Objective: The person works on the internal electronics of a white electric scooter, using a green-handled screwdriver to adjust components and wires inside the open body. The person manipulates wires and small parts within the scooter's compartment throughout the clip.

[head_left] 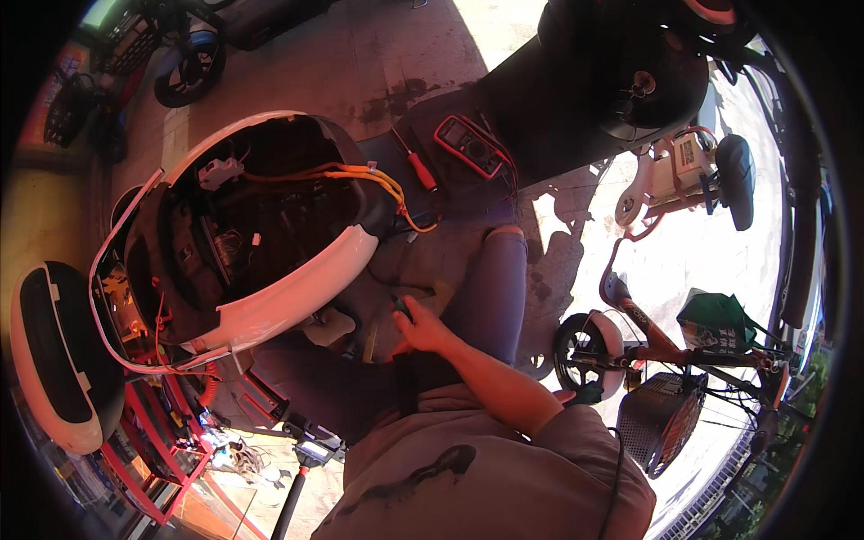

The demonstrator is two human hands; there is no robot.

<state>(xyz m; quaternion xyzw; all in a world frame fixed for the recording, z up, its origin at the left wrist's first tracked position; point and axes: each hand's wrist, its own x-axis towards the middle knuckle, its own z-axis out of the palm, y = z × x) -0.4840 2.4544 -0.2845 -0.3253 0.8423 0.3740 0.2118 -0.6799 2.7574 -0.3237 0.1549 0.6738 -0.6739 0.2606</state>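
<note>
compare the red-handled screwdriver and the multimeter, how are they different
The red-handled screwdriver is long and slim, while the multimeter is a broader, boxy block. The multimeter has a screen and dial on a dark face with red edging; the screwdriver has just a handle and thin shaft. Both show red and lie on the scooter's footboard, out of the hands.

Upper left of the frame: one parked two-wheeler with a dark wheel (191, 74) and a basket (131, 43). Right side: one bike (659, 331) with a small wheel (569, 353) and a perforated basket (655, 416). Green bag (717, 317): above that basket. Lower left: red rack (135, 490). Lower right rim: foliage (745, 506).
</note>
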